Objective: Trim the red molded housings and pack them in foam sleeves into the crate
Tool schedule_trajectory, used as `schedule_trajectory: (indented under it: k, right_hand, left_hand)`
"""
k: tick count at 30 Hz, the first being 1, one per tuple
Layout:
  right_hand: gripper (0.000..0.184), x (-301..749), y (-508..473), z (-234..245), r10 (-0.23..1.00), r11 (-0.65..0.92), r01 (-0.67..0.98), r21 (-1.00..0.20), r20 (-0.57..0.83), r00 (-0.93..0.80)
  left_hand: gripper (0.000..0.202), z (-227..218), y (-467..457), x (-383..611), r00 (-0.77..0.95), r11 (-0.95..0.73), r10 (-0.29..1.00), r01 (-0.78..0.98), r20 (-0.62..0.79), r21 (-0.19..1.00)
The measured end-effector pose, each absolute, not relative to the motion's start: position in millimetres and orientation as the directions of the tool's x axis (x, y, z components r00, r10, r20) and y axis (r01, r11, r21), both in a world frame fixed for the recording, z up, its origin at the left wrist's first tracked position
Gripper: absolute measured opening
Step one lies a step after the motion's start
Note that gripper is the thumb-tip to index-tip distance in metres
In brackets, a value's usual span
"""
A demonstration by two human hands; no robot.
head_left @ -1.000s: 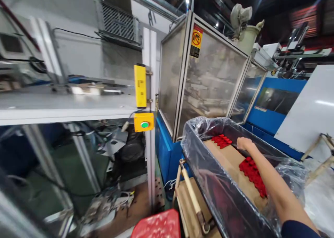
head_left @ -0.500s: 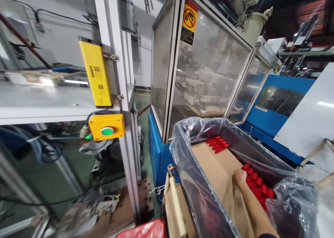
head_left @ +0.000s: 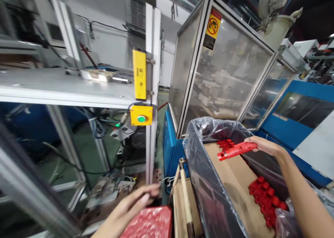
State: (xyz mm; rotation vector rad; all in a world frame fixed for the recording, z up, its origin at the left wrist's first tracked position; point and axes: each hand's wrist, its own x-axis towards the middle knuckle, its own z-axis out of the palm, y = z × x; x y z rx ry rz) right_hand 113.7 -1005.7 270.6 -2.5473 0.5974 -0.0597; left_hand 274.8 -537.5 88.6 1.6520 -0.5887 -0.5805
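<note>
A large machine (head_left: 229, 67) with cloudy see-through panels and a blue base fills the upper right of the frame; a metal table (head_left: 52, 88) spans the left side, with a pale post (head_left: 152, 39) standing at its right end; a dark bin (head_left: 208, 175) runs from the centre right down to the lower right corner, its rim draped in clear plastic (head_left: 216, 125); a brown cardboard sheet (head_left: 235, 175) lies inside it.

A red stool (head_left: 156, 222) sits at the bottom centre of the frame; the left hand (head_left: 139, 200), blurred, hangs at its upper edge, fingers loosely stretched out with nothing seen in them; whether it touches the stool I cannot tell.

The right hand (head_left: 262, 144), right of centre, is closed on one end of a long red piece (head_left: 236, 151), thumb and fingers pinched around it; the piece is over the cardboard, its free end pointing left and slightly down.

More red pieces (head_left: 267, 199) lie in a row on the cardboard toward the lower right; a smaller red cluster (head_left: 223, 144) lies at the bin's far end, just behind the held piece.

A yellow bar (head_left: 139, 74) is fixed upright on the post; a yellow box (head_left: 134, 119) sits just below it, bearing a round green button (head_left: 141, 118).
</note>
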Motion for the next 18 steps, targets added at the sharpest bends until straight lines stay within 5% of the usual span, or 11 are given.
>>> schedule_trajectory:
  k: [5,10,14,18]
  right_hand:
    - [0.034,152.5,-875.2,310.4,0.092,-0.774,-0.032,-0.633,-0.163,0.982]
    - [0.030,195.9,-765.1,308.5,0.477,-0.704,0.229,-0.672,-0.208,0.854]
    - [0.052,211.5,-721.9,304.8,0.333,-0.800,0.256,-0.543,-0.046,0.942]
    - [0.047,206.4,-691.6,294.0,0.068,-0.904,0.228,-0.363,0.404,0.912]
  left_hand:
    - [0.054,145.2,-607.8,266.8,0.630,0.259,-0.775,0.237,0.055,0.937]
    - [0.065,153.0,-586.5,237.3,0.182,0.138,-0.983,0.654,0.023,0.744]
    - [0.051,138.8,-536.3,236.6,0.479,0.342,-0.877,0.570,0.037,0.747]
    - [0.054,138.0,-494.1,258.2,0.610,0.452,-0.790,0.516,0.057,0.728]
